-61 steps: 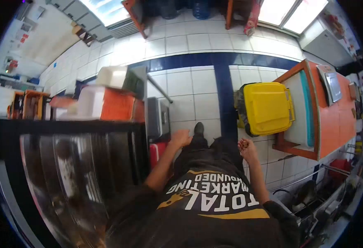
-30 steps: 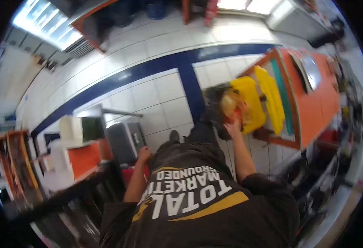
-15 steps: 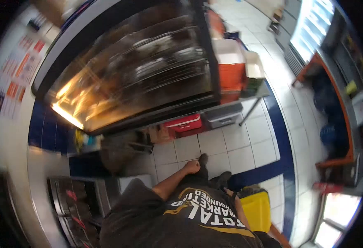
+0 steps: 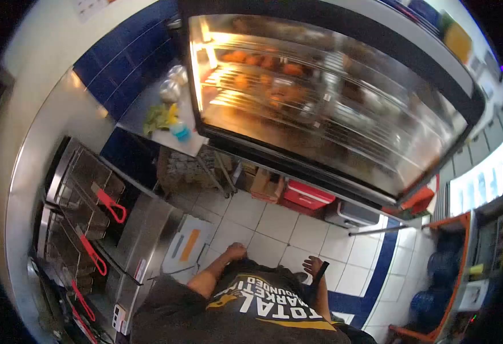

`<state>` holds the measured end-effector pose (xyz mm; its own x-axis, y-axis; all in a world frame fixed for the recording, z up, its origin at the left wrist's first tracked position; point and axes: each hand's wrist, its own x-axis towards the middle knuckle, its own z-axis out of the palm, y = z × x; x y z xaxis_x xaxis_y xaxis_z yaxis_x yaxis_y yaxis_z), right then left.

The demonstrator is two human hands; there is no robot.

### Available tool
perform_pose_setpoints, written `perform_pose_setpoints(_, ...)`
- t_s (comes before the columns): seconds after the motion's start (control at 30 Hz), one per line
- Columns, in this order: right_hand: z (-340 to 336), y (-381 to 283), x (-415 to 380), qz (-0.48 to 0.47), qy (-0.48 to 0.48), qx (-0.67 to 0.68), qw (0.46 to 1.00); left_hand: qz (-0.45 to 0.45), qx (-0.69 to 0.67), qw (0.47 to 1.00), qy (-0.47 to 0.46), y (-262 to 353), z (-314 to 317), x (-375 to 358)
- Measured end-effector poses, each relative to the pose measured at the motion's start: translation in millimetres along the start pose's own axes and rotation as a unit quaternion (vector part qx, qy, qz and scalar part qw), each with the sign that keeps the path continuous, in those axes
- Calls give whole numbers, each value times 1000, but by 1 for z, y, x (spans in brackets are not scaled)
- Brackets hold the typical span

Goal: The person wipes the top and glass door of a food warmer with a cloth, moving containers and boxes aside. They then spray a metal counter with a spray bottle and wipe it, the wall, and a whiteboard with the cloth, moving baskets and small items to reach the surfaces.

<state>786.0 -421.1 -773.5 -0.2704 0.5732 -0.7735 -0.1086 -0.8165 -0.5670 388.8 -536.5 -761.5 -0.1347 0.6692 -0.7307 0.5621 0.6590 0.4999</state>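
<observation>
While browned pieces of food (image 4: 286, 94) sit on the lit wire shelves of the glass display case (image 4: 297, 163), a red cooler (image 4: 307, 196) and a grey cooler (image 4: 351, 214) stand beneath it, beside a cardboard box (image 4: 267, 186). Next to the case, a counter (image 4: 177, 142) carries leafy greens (image 4: 155, 119) and silvery containers (image 4: 170, 90) whose contents cannot be made out. Wire fryer baskets (image 4: 108, 186) with red handles (image 4: 94, 255) line the left side.

The left hand (image 4: 237, 251) is curled; whether it grips anything cannot be told. Just left of it is a white panel (image 4: 189, 243) with orange and grey stripes, apart from the fingers. The right hand (image 4: 313, 266) is open, fingers spread, a dark strip (image 4: 321, 276) close against its outer side; what that is remains unclear.

On the black T-shirt (image 4: 228, 321), upside down, "TOTAL" and a partly hidden "MARKETI" can be read. A white label (image 4: 140, 269) on the fryer is too small to read.
</observation>
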Motion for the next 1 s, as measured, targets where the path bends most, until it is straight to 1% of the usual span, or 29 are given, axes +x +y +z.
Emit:
perform_pose_setpoints(0.03, 25, -15, 4, 19, 50, -14, 998, 0, -96, 995, 33, -1, -11, 8)
perform_pose_setpoints(0.07, 44, -18, 5, 5, -10, 54, 998, 7, -194, 979, 67, -2, -22, 15)
perform_pose_setpoints(0.1, 56, -26, 4, -65, -78, -73, 992, 19, -285, 953, 98, -2, -34, 22)
perform_pose_setpoints(0.13, 83, -42, -3, -74, -77, -145, 984, 7, -373, 912, 172, 22, -60, 16)
perform_pose_setpoints(0.17, 113, -61, -13, -81, -75, -215, 970, -8, -455, 858, 240, 41, -87, 14)
perform_pose_setpoints(0.23, 144, -94, -22, -95, -83, -248, 961, 101, -498, 779, 368, 38, -120, 53)
perform_pose_setpoints(0.3, 171, -134, -32, -204, -160, -332, 907, 153, -491, 732, 448, 33, -164, 81)
perform_pose_setpoints(0.33, 186, -153, -28, -266, -115, -454, 842, 160, -544, 676, 470, 48, -194, 76)
perform_pose_setpoints(0.37, 199, -169, -20, -326, -68, -563, 756, 168, -593, 616, 491, 62, -224, 69)
perform_pose_setpoints(0.43, 220, -199, 0, -293, -47, -583, 756, 63, -505, 640, 575, 84, -284, 43)
perform_pose_setpoints(0.47, 233, -221, -1, -268, -49, -613, 742, 59, -507, 636, 579, 74, -306, 54)
perform_pose_setpoints(0.5, 254, -242, -10, -266, -55, -616, 740, 87, -456, 620, 633, 57, -324, 68)
perform_pose_setpoints(0.53, 274, -260, -16, -317, -73, -607, 725, 114, -401, 602, 681, 43, -339, 75)
perform_pose_setpoints(0.57, 295, -279, -25, -369, -89, -596, 707, 110, -402, 600, 683, 48, -355, 63)
perform_pose_setpoints(0.6, 319, -298, -40, -328, -67, -635, 696, 76, -387, 599, 697, 64, -376, 40)
perform_pose_setpoints(0.63, 334, -309, -47, -337, -60, -631, 696, 51, -373, 599, 707, 80, -401, 33)
perform_pose_setpoints(0.7, 361, -333, -57, -277, -114, -629, 718, 53, -277, 617, 735, 66, -434, 44)
perform_pose_setpoints(0.77, 384, -359, -83, -266, -202, -571, 750, 36, -179, 631, 754, 53, -457, 59)
perform_pose_setpoints(0.8, 396, -377, -103, -288, -177, -557, 758, 66, -187, 644, 738, 51, -470, 60)
perform_pose_setpoints(0.83, 412, -400, -126, -297, -219, -550, 749, 92, -148, 638, 750, 51, -482, 60)
perform_pose_setpoints(0.87, 424, -417, -144, -304, -261, -542, 738, 131, -174, 644, 734, 51, -491, 64)
perform_pose_setpoints(0.9, 430, -428, -155, -320, -239, -527, 750, 99, -195, 706, 673, 55, -501, 56)
perform_pose_setpoints(0.93, 432, -440, -165, -363, -244, -508, 742, 143, -222, 695, 669, 51, -505, 66)
perform_pose_setpoints(0.97, 436, -450, -177, -406, -249, -491, 729, 141, -212, 722, 644, 44, -508, 71)
perform_pose_setpoints(1.0, 443, -459, -189, -419, -228, -482, 735, 137, -204, 747, 618, 38, -512, 76)
